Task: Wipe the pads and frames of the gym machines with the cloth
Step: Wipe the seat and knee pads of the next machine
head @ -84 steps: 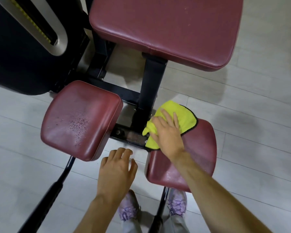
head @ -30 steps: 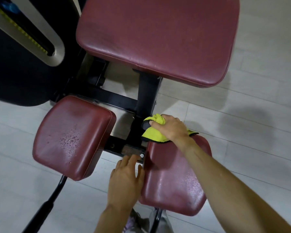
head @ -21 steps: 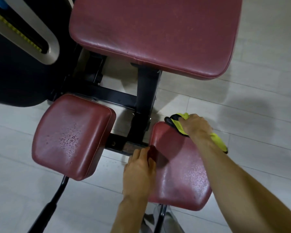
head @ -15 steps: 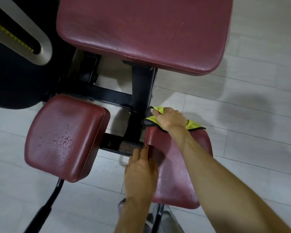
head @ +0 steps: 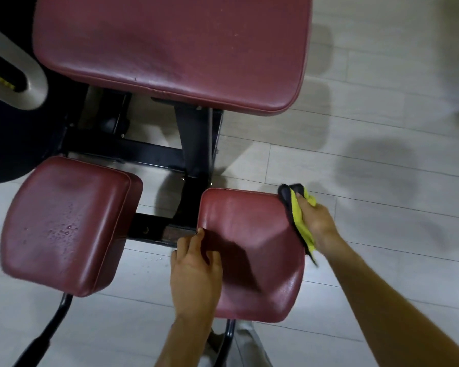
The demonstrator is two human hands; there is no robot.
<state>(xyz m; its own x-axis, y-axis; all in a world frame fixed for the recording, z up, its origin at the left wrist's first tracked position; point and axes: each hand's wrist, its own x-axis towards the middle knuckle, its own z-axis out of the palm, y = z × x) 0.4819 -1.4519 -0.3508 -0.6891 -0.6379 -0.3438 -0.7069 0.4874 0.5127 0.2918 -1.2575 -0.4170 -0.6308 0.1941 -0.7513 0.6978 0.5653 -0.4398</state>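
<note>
Our right grip [head: 317, 221] clasps the yellow microfibre cloth with a black hem [head: 300, 221] and presses it against the right edge of the small dark-red padded cushion on the right [head: 249, 215], near its far corner. Our left grip [head: 195, 271] lies released on that cushion's left edge, fingers loosely bent. Droplets bead on the matching left cushion [head: 64, 221]. The black steel frame [head: 196, 144] runs between both cushions, below the large dark-red seat pad [head: 170, 49].

floor [head: 382, 88]: pale planks | black frame [head: 149, 152]: stands on floor, 10 o'clock | shadow [head: 376, 160]: grey patch on floor, 3 o'clock
</note>
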